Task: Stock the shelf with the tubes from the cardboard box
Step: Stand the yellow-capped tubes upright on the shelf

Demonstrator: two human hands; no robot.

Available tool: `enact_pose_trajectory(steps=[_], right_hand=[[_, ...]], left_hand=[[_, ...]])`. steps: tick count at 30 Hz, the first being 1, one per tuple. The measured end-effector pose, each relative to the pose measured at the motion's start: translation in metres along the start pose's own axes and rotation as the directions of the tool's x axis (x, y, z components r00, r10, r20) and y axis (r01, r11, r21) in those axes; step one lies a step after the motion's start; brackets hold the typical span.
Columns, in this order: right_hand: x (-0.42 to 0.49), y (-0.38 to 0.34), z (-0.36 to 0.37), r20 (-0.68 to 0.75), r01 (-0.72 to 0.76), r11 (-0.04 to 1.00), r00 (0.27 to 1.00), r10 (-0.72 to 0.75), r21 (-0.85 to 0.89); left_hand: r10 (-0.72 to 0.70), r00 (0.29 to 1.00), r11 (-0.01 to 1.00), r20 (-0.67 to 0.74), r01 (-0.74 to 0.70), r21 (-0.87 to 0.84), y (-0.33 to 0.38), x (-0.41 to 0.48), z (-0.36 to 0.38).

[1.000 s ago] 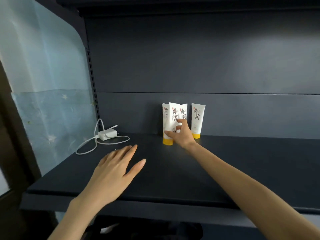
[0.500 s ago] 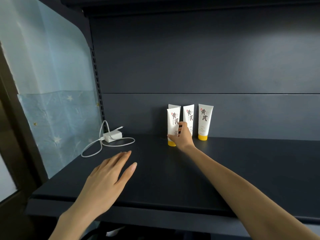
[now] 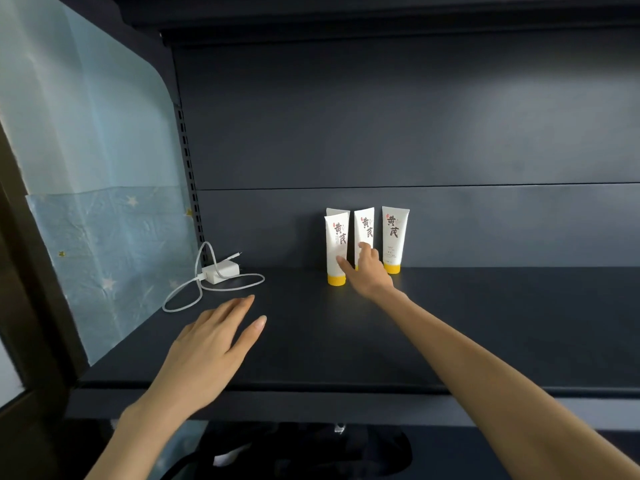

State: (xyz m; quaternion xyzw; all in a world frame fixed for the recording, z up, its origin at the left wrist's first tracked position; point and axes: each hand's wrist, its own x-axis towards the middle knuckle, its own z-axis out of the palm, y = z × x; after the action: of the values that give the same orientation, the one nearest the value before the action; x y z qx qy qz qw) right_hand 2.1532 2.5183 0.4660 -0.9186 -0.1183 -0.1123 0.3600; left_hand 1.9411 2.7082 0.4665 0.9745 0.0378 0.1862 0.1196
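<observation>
Four tubes (image 3: 394, 233) stood cap-down at the back edge of the shelf (image 3: 485, 323). The right hand (image 3: 367, 275), fingers apart, touched two; easing straight back would avoid toppling them. The left hand (image 3: 211, 341) lay flat.

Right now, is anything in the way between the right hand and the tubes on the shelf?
No, nothing visible. The right hand touches them: thumb on the front-left tube, forefinger on the middle tube.

My left hand (image 3: 207, 344) and right hand (image 3: 367, 275) are bare, forearms (image 3: 485, 358) uncovered too, nails (image 3: 262, 320) short and plain.
</observation>
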Motion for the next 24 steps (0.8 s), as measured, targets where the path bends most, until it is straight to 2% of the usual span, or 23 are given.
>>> enact_pose_trajectory(steps=[3,11,17,20,24], right_hand=[[-0.028,0.005,-0.016,0.034,0.038,0.976,0.999,-0.032,-0.212],[-0.127,0.03,-0.076,-0.059,0.025,0.86,0.996,-0.064,-0.509],[-0.209,0.055,-0.114,-0.195,-0.119,0.794,0.981,0.0,-0.597],[-0.246,0.069,-0.124,-0.225,-0.192,0.763,0.972,0.062,-0.618],[-0.286,0.089,-0.144,-0.227,-0.24,0.719,0.967,0.117,-0.652]], left_hand=[[0.043,0.999,0.998,0.016,-0.044,0.046,0.0,0.0,0.001],[0.164,0.986,0.986,0.01,-0.164,-0.027,0.021,0.002,0.004],[0.214,0.976,0.974,-0.036,-0.216,-0.071,0.032,-0.001,0.013],[0.256,0.963,0.967,-0.087,-0.257,0.003,0.036,-0.006,0.018],[0.298,0.952,0.953,-0.073,-0.293,0.078,0.054,-0.02,0.02]])
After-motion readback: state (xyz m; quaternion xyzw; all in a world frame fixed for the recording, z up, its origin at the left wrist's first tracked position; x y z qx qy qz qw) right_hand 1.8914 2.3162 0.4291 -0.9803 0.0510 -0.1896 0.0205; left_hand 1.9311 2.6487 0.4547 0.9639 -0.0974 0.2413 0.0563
